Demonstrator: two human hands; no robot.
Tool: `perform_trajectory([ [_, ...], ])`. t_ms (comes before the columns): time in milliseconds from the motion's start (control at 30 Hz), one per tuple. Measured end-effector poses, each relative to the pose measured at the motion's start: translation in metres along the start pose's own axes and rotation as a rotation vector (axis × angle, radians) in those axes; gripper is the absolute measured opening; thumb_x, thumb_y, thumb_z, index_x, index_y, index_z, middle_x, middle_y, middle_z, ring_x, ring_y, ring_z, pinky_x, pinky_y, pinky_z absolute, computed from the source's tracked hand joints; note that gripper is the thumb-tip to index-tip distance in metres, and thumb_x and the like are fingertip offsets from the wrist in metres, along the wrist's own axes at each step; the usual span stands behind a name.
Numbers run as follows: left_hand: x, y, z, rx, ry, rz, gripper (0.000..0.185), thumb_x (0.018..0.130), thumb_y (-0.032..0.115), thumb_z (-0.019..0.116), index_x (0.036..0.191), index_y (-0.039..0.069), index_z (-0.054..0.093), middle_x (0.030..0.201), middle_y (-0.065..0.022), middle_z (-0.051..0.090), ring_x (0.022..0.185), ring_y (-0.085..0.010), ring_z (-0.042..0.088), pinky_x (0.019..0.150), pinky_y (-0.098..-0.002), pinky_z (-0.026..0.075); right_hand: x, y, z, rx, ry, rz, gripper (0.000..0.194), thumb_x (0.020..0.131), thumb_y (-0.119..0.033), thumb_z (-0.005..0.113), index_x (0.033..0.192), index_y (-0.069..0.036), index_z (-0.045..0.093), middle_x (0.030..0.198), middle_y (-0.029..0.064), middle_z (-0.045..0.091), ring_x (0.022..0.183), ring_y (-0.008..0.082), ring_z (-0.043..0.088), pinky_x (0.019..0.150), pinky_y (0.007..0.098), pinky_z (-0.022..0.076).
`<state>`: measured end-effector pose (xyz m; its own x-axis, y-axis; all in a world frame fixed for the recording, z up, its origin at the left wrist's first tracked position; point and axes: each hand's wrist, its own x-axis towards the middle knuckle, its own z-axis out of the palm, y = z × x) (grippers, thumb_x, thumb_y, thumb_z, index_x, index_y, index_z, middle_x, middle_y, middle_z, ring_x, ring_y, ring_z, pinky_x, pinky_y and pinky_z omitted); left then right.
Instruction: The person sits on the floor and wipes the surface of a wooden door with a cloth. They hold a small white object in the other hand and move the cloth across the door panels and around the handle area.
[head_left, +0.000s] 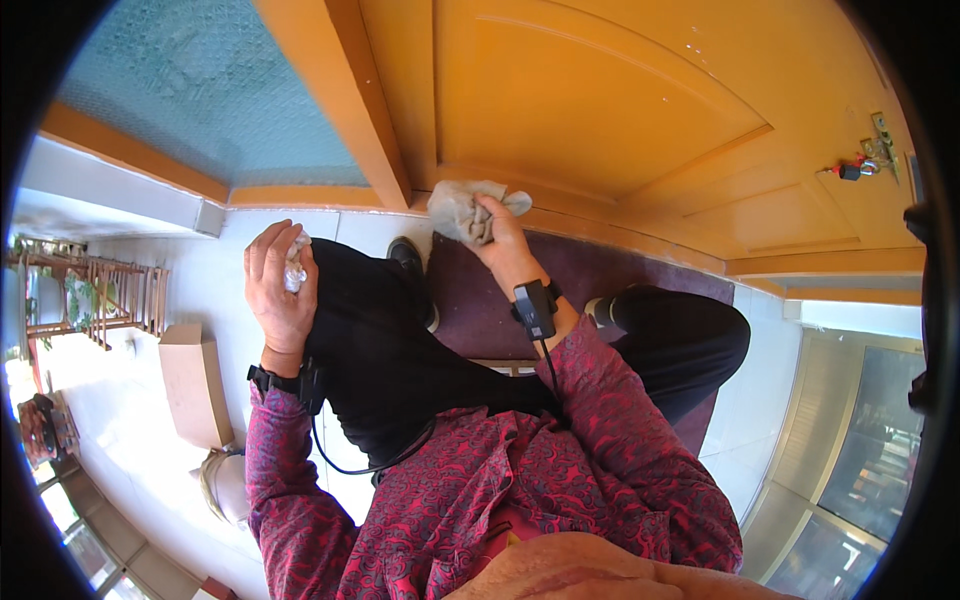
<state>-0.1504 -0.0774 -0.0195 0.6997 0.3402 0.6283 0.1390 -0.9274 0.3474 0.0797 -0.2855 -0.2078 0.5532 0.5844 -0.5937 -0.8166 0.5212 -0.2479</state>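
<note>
My right hand (501, 234) grips a crumpled greyish cloth (459, 210), held close to the lower rail of an orange-painted wooden door (592, 97). Whether the cloth touches the wood I cannot tell. Over my left knee, my left hand (276, 274) is closed around a crumpled white wad (297, 276), perhaps tissue or thin cloth; the fingers cover part of it. Both wrists carry black strapped devices with cables.
A dark purple mat (495, 300) lies before the door, on pale floor tiles. To the left are a textured glass panel (210, 97), a cardboard box (196, 382) and a wooden plant rack (112, 292). A padlock (851, 171) hangs near the door's latch. Glazed cabinet panels (874, 442) stand right.
</note>
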Motion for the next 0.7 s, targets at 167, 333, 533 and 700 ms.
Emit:
perform_trajectory([
  [167,0.002,0.001,0.001,0.0,-0.014,0.003,0.03,0.085,0.002,0.072,0.115,0.006,0.068,0.119,-0.0132,0.067,0.109,-0.0334,0.063,0.093,-0.0415,0.053,0.017,-0.041,0.017,-0.087,0.098,-0.199,0.024,0.095,-0.019,0.07,0.118,-0.014,0.064,0.118,0.0046,0.069,0.109,0.0267,0.067,0.091,0.0537,0.0554],
  [333,0.004,0.0,0.001,0.001,-0.016,0.016,0.031,0.085,0.002,0.071,0.116,0.006,0.067,0.12,-0.0133,0.067,0.109,-0.0338,0.063,0.094,-0.0415,0.052,0.0,-0.074,0.081,-0.184,0.219,-0.247,0.025,0.094,-0.022,0.07,0.118,-0.018,0.064,0.118,0.0037,0.068,0.109,0.0252,0.067,0.089,0.0538,0.0556],
  [533,0.001,-0.004,0.003,-0.001,-0.019,0.023,0.032,0.086,0.002,0.07,0.117,0.006,0.067,0.12,-0.013,0.067,0.109,-0.0333,0.062,0.095,-0.0416,0.051,-0.056,-0.085,0.168,-0.122,-0.131,-0.425,0.023,0.093,-0.018,0.073,0.113,-0.009,0.067,0.109,0.0036,0.071,0.098,0.0201,0.07,0.085,0.0407,0.0579],
  [700,0.001,-0.005,0.004,0.025,-0.035,0.025,0.03,0.087,0.003,0.07,0.117,0.007,0.068,0.12,-0.0124,0.067,0.11,-0.0327,0.062,0.096,-0.0415,0.05,-0.098,-0.097,0.211,-0.174,-0.534,-0.805,0.031,0.092,-0.011,0.074,0.119,-0.002,0.066,0.112,0.0052,0.073,0.101,0.0174,0.07,0.085,0.036,0.0587],
])
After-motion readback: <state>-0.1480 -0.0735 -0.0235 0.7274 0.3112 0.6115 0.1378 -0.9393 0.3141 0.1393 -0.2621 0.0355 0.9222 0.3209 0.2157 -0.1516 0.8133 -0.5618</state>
